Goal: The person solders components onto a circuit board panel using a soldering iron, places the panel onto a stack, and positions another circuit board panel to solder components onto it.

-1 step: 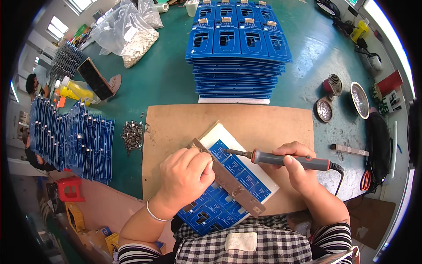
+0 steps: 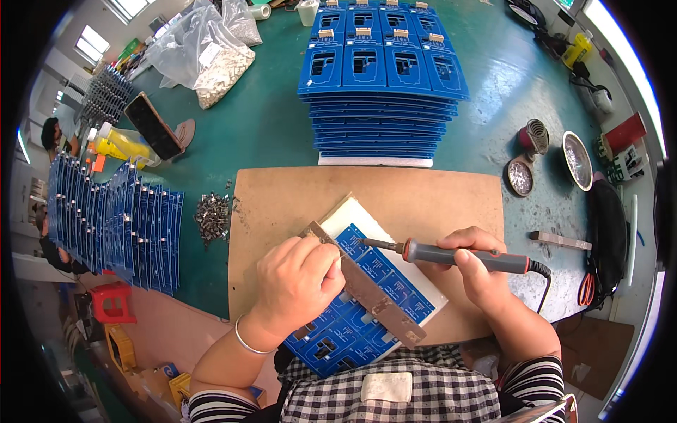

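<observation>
**Soldering station, green desk: items in hand and around**

Right hand (image 2: 486, 271): grip closed around the handle of a soldering iron (image 2: 458, 255), grey-handled with an orange collar, lying nearly level; its metal tip points left and sits on or just above the blue circuit board panel (image 2: 367, 303). The cord leaves the handle's right end and drops toward the near edge of the desk.

Left hand (image 2: 300, 282): fingers curled shut, pinching what looks like a thin solder wire, too fine to tell for certain; the hand rests on the upper end of a brown metal bar (image 2: 367, 289). A silver bangle sits on the wrist.

Blue circuit board panel: lies tilted on a white pad, on the brown work board (image 2: 423, 197) at the near middle of the desk. The bar crosses it diagonally, upper left to lower right.

Stack of blue panels (image 2: 384, 99): far middle of the desk, well apart from the hands, with small components fitted on the top layer.

Upright row of blue panels (image 2: 120, 222): left edge.

Heap of small metal parts (image 2: 211, 215): just beside the work board's left edge.

Clear bag of white parts (image 2: 211, 60): far left corner.

Two round tins (image 2: 546, 166) and a solder spool: right side.
</observation>
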`<state>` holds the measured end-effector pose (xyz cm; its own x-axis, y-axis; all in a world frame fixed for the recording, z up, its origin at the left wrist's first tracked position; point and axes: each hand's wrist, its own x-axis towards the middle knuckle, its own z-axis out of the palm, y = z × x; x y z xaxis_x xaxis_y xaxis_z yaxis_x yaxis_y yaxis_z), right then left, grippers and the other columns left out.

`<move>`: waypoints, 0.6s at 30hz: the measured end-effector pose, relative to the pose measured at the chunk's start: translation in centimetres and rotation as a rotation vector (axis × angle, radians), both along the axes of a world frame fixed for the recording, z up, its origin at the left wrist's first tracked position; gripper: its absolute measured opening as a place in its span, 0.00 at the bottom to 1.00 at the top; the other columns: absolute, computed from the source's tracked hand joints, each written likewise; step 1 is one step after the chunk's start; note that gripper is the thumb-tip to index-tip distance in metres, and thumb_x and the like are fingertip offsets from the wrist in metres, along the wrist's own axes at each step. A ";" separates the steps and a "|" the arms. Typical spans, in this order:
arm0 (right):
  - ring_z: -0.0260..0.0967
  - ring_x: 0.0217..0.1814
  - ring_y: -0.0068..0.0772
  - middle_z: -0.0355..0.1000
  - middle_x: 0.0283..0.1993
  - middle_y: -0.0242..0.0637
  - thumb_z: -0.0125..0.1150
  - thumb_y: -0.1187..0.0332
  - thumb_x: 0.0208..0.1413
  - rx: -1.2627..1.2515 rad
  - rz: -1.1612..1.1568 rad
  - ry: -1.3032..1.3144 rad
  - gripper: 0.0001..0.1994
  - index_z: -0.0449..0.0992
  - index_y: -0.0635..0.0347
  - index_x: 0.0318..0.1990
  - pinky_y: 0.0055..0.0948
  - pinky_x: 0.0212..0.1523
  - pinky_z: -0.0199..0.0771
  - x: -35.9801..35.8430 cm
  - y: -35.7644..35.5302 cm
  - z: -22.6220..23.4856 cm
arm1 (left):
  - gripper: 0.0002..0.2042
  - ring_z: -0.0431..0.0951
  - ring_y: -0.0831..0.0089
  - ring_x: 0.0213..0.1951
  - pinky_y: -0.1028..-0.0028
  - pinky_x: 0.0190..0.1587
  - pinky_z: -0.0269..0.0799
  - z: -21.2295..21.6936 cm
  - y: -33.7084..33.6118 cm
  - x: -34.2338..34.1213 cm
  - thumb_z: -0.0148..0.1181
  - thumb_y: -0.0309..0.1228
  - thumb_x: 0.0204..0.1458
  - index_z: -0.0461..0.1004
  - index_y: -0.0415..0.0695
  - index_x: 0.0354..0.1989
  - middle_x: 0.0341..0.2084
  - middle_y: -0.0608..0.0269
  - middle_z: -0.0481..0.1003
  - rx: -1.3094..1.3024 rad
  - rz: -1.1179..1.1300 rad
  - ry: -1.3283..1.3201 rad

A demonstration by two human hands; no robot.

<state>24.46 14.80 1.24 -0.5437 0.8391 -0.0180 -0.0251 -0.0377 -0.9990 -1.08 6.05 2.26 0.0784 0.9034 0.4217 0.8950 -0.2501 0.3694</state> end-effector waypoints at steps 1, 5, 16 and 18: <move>0.77 0.38 0.31 0.76 0.37 0.43 0.57 0.65 0.58 -0.009 0.004 -0.001 0.14 0.75 0.70 0.40 0.26 0.41 0.77 0.0 0.0 0.1 | 0.09 0.68 0.62 0.20 0.66 0.22 0.63 0.0 0.0 0.0 0.60 0.20 0.34 0.69 0.45 0.25 0.18 0.62 0.67 0.000 0.001 0.000; 0.77 0.39 0.31 0.76 0.37 0.43 0.56 0.64 0.59 -0.009 0.022 -0.023 0.14 0.75 0.70 0.41 0.26 0.42 0.78 -0.2 0.1 0.1 | 0.09 0.68 0.62 0.20 0.66 0.22 0.64 0.0 0.2 0.0 0.60 0.20 0.34 0.68 0.45 0.25 0.18 0.62 0.66 0.004 0.005 0.021; 0.76 0.40 0.31 0.76 0.38 0.44 0.57 0.64 0.59 -0.048 0.041 -0.021 0.15 0.75 0.70 0.42 0.26 0.43 0.78 -0.6 0.4 0.3 | 0.09 0.67 0.64 0.20 0.67 0.21 0.63 0.1 0.6 -0.1 0.60 0.19 0.33 0.68 0.44 0.24 0.18 0.63 0.66 0.023 0.016 0.086; 0.76 0.40 0.30 0.76 0.38 0.44 0.57 0.64 0.59 -0.050 0.045 -0.014 0.15 0.74 0.70 0.42 0.26 0.43 0.78 -0.7 0.4 0.2 | 0.09 0.68 0.64 0.20 0.67 0.21 0.63 0.1 0.7 0.0 0.60 0.19 0.33 0.68 0.44 0.24 0.18 0.63 0.66 0.037 0.020 0.085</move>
<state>23.75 15.25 1.46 -0.5802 0.8117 -0.0668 -0.0085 -0.0881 -0.9961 -1.10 6.74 2.35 0.0979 0.8890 0.4472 0.9276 -0.2443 0.2826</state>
